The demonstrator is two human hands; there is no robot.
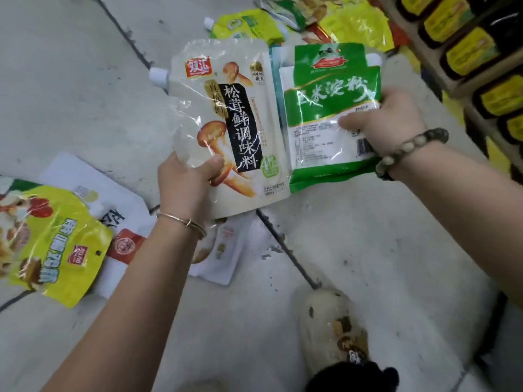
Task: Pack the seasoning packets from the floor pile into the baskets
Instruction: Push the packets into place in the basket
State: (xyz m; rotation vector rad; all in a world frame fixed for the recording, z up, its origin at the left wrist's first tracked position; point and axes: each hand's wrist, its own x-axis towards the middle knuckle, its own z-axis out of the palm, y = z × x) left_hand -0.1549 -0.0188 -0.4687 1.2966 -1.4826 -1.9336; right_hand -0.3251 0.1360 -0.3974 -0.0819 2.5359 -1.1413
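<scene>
Cream pouch [226, 123] pinched in left hand [188, 179], green packet [325, 108] gripped in right hand [379, 123], both above floor [85, 94]; advisable: firm edge grips, kept flat until basket, unseen, is reached.

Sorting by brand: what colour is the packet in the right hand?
The packet is green and white; head view.

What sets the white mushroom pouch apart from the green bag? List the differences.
The white pouch shows mushrooms and a black label strip; the green bag is green with a white panel. The white pouch has a capped corner spout; the green bag shows none. The left hand grips the white pouch, the right hand the green bag. Both are glossy and held aloft.
</scene>
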